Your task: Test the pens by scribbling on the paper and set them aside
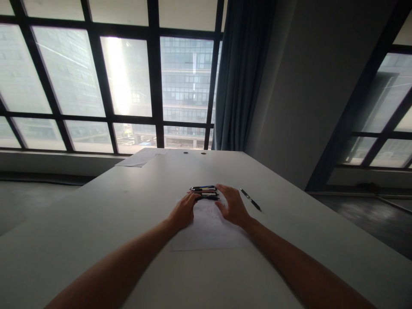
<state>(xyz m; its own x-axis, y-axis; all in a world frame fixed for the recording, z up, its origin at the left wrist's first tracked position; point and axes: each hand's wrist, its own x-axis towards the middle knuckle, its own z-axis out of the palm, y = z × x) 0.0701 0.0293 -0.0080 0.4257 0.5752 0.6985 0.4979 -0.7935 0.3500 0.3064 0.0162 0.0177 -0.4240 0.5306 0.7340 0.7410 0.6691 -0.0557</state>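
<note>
- My left hand and right hand bracket the row of pens on the paper sheet, fingers spread, clamping nothing.
- Best squeeze inward evenly, I reckon, keeping pens parallel.
- One stray pen lies right of my right grip, on the bench.

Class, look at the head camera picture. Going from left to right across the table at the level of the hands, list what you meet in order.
left hand → bundle of pens lying side by side at the far end of a sheet of paper → right hand → single black pen lying apart on the table.
</note>
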